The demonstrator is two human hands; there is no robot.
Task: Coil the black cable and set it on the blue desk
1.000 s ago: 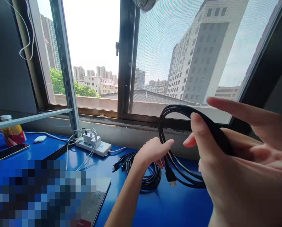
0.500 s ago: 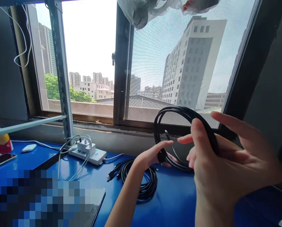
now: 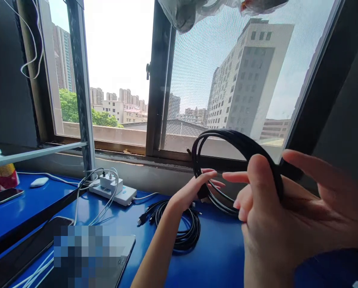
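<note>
A coiled black cable (image 3: 227, 138) is held upright in the air above the blue table. My right hand (image 3: 275, 208), large in the foreground, grips the coil's right side between thumb and fingers, with one finger stretched out. On the lower left of the coil, my left hand (image 3: 193, 188) has its thumb and fingers around the loops near a dark strap. A cable end (image 3: 189, 151) sticks out at the coil's upper left. Below, a second coiled black cable (image 3: 191, 236) lies on the table, its connectors pointing left, partly hidden behind my left forearm.
A white power strip (image 3: 125, 196) with a plugged adapter and cables stands near the wall. Left are phones (image 3: 5, 197), a white case (image 3: 39, 182) and a jar (image 3: 2, 176). A tablet-like device (image 3: 126, 248) lies in front. A metal post (image 3: 83, 88) rises at left.
The view has shifted slightly. The held coil has turned a little and spread wider, and its loose end now shows at the upper left rather than inside the loop. Both hands remain on it.
</note>
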